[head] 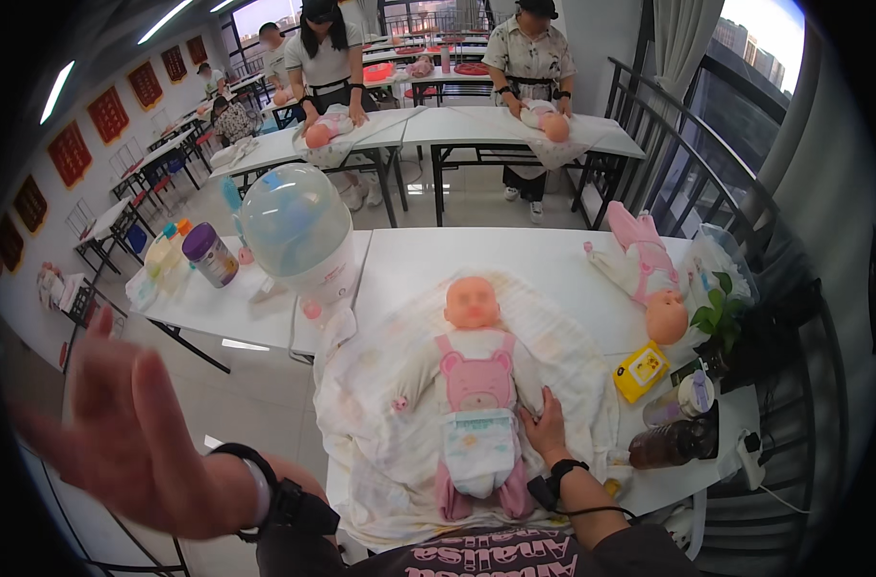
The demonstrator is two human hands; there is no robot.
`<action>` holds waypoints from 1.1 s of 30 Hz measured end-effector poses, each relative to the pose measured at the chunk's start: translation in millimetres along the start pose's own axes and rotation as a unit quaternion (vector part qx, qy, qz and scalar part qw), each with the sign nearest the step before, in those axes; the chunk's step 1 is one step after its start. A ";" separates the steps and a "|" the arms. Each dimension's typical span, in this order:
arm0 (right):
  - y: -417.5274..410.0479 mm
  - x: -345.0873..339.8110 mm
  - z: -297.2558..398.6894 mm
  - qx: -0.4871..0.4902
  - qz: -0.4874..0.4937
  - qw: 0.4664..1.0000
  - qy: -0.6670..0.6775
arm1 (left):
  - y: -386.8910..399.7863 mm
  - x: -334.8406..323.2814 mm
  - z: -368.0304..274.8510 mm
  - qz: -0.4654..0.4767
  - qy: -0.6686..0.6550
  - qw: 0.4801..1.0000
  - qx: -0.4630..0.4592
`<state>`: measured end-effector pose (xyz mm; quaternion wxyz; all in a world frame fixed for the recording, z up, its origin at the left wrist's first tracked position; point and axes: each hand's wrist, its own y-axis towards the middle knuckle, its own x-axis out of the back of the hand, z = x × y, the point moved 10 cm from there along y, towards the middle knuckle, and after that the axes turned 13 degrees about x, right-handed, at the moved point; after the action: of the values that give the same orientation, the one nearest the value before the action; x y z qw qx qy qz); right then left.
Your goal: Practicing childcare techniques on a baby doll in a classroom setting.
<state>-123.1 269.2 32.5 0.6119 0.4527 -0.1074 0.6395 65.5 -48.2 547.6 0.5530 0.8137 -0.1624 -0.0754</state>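
A baby doll (pixel 474 360) lies face up on a crumpled white muslin cloth (pixel 366 404). It wears a white top with a pink bear bib, a disposable diaper (pixel 481 451) over its hips, and pink trousers lowered around its legs. My right hand (pixel 546 425) rests at the doll's side, by its sleeve cuff, fingers slightly spread; it grips nothing that I can see. Raised at the far left and close to the camera, my left hand (pixel 131 440) is blurred, with fingers apart and nothing in it. Both wrists wear black bands.
A second doll (pixel 647 274) lies at the back right, beside yellow wipes (pixel 641 371), a plant (pixel 719 314) and bottles (pixel 665 443). A domed sterilizer (pixel 301 231) and a purple-lidded can (pixel 209 254) stand left. Across the aisle, people handle dolls at a white table (pixel 474 130).
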 end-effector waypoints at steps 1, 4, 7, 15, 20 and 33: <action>-0.8 0.7 0.2 0.008 -0.004 1.000 -0.003 | 8.5 -13.8 3.9 0.010 0.000 0.999 0.033; 1.7 -0.1 5.9 0.033 -0.014 0.999 -0.016 | 13.9 -15.8 9.7 0.007 0.024 0.998 0.057; 0.8 -3.2 -0.5 0.002 0.002 1.000 0.011 | 7.3 -3.8 4.3 0.023 -0.006 0.999 -0.031; 3.9 -1.0 2.9 -0.010 0.012 1.000 0.009 | -23.9 41.5 -17.5 -0.047 0.135 0.955 -0.261; 2.2 0.3 0.6 0.000 -0.003 1.000 -0.001 | -1.1 -1.6 20.5 0.069 0.033 0.994 -0.073; 3.6 0.8 2.0 0.012 -0.009 1.000 0.003 | -17.1 -29.4 80.1 -0.072 -0.051 0.995 0.056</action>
<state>-125.3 267.5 35.7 0.6127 0.4588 -0.0937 0.6366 16.9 -102.4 500.0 0.4905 0.8482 -0.1356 -0.1467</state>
